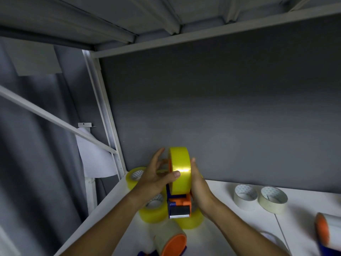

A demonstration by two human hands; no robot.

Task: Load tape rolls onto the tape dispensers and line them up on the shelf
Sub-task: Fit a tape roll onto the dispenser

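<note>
An orange and blue tape dispenser [180,204] carries a yellow tape roll [180,170], held above the white shelf [230,230]. My left hand [156,178] grips it from the left, thumb on the roll's outer face and fingers by the orange side plate. My right hand [200,189] presses flat against the roll's right side with straight fingers. The serrated blade end faces me. A second dispenser [170,240], loaded with clear tape, lies at the shelf's front. A third dispenser [325,231] shows blurred at the right edge.
Three loose yellow rolls [154,209] lie on the shelf under my hands. Two white rolls [245,196] [273,199] stand at the right, and another pale roll [275,241] sits near the front. A white upright post [103,117] bounds the shelf's left; a grey wall stands behind.
</note>
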